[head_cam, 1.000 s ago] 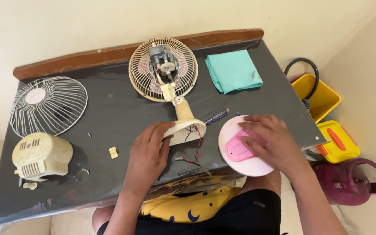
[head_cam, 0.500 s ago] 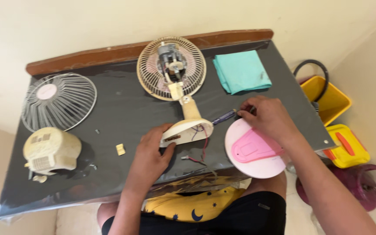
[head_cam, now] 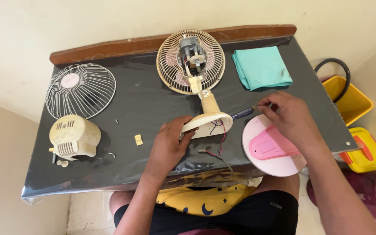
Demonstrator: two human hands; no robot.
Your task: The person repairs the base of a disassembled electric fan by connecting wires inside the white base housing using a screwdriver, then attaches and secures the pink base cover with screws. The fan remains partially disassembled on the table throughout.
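A cream table fan lies taken apart on a black-covered table [head_cam: 144,104]. My left hand [head_cam: 170,141] grips the rim of the fan's open base [head_cam: 209,122], from which red and dark wires [head_cam: 217,143] hang out. The fan's neck runs up to the rear grille with the bare motor [head_cam: 191,61]. My right hand [head_cam: 289,118] pinches the end of a blue-handled screwdriver [head_cam: 242,114] beside the base. Under that hand's wrist lies the round white and pink base cover [head_cam: 268,150].
The front grille [head_cam: 80,89] and the cream motor housing [head_cam: 74,135] lie at the left, with a small cream part [head_cam: 139,139] and loose screws nearby. A teal cloth [head_cam: 262,67] is at the back right. Yellow containers [head_cam: 353,102] and a maroon jug [head_cam: 370,191] stand on the floor to the right.
My right hand left the pink base cover and moved up to the screwdriver. My left hand stayed on the fan base. The view shifted slightly.
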